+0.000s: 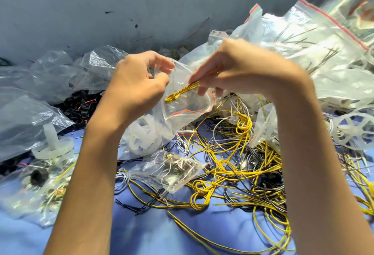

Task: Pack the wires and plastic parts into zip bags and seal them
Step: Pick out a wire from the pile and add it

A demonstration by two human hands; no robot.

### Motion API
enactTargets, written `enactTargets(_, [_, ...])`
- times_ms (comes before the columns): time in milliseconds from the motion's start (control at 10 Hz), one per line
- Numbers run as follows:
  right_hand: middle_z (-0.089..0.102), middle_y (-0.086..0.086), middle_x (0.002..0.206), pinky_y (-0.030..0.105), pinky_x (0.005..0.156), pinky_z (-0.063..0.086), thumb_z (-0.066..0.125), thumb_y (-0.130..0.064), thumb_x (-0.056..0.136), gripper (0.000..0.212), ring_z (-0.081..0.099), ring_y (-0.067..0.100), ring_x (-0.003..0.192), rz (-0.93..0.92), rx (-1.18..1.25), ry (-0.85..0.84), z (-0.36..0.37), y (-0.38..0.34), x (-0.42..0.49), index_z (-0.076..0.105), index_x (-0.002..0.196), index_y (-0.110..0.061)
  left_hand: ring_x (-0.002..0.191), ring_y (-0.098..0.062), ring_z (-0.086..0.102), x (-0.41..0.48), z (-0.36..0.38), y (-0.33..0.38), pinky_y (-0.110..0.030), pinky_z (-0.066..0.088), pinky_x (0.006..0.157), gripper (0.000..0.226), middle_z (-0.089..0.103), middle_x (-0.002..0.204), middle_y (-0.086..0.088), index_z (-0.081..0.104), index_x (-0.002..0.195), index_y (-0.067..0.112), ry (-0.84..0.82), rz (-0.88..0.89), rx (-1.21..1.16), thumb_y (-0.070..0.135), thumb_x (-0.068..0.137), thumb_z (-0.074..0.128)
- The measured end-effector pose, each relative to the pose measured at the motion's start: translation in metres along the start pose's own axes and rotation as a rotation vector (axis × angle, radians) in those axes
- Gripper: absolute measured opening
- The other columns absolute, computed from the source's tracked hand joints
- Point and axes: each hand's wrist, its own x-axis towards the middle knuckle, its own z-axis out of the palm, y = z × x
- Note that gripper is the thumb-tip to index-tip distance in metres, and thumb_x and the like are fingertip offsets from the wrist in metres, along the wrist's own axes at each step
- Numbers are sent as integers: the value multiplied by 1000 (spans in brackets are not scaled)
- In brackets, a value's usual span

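1. both bare forearms are rising from the bottom edge of the frame and converging toward the centre.
2. the left hand [139,80] is sitting left of centre, back of the hand facing the camera, wrist bending slightly inward.
3. its fingers [162,63] are curling rightward, with the thumb and fingertips pinching together.
4. the right hand [232,68] is sitting just right of centre, a little higher in the frame, knuckles up.
5. its fingers [204,81] are pointing left and down, closing in a pinch, and are lying near the left hand's fingertips without touching them.
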Motion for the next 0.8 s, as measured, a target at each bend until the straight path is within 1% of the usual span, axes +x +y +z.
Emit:
enactTargets(100, [73, -5, 83, 7, 45, 43, 48, -6, 90, 28, 62, -5, 52, 8, -46, -160, 24, -8, 13, 72, 103, -11, 40, 2, 40, -3, -3, 7, -4, 29, 43, 30, 50, 42, 27, 69, 92, 23, -9, 41, 19, 2, 81, 51])
enactTargets(200, [63, 5, 75, 15, 43, 49, 34, 4, 95, 28, 61, 4, 47, 75, 53, -321, 47, -13, 21, 58, 108, 10, 39, -1, 38, -6, -5, 13, -5, 27, 41, 29, 47, 41, 29, 70, 91, 22, -50, 69, 16, 2, 81, 51])
enactTargets(300, [62, 14, 86, 18, 45, 51, 32, 6, 95, 27, 62, 9, 54, 136, 107, -331, 58, -15, 26, 53, 110, 13, 41, -2, 39, -9, -5, 22, -6, 27, 41, 23, 47, 39, 24, 70, 90, 23, -105, 88, -30, 11, 77, 54])
enactTargets(400, [62, 10, 106, 23, 63, 49, 42, -2, 94, 28, 57, 18, 81, 266, 255, -275, 59, -19, 27, 55, 119, -1, 44, -4, 38, -11, -4, 29, -8, 28, 44, 34, 49, 46, 11, 70, 85, 29, -129, 129, -71, 22, 65, 45])
enactTargets(500, [60, -11, 89, 4, 65, 37, 27, -13, 97, 38, 53, 2, 80, -3, -285, -302, 39, -19, 7, 55, 119, -26, 46, -5, 39, -14, -2, 34, -9, 30, 45, 35, 56, 51, 13, 70, 83, 30, -159, 154, -94, 19, 62, 43])
enactTargets(600, [47, -32, 128, 7, 100, 22, 27, -16, 94, 47, 34, -22, 108, -178, -857, -321, 36, -7, 12, 47, 136, -11, 46, -5, 41, -14, 0, 33, -10, 32, 46, 35, 62, 56, 13, 70, 84, 30, -173, 150, -105, 20, 63, 44])
enactTargets(700, [47, -9, 130, 16, 99, 25, 57, -28, 93, 52, 37, -7, 112, -148, -525, -487, 47, -13, 20, 39, 139, -15, 49, -5, 39, -11, -1, 27, -11, 33, 48, 31, 65, 60, 16, 70, 86, 28, -141, 95, -142, 19, 66, 48])
enactTargets(800, [57, -3, 130, 22, 81, 38, 70, -40, 82, 65, 53, 16, 110, -50, -424, -398, 40, -8, 20, 41, 139, -26, 47, -3, 37, -6, -2, 19, -6, 30, 47, 31, 59, 52, 25, 68, 86, 28, -85, 45, -140, 3, 78, 52])
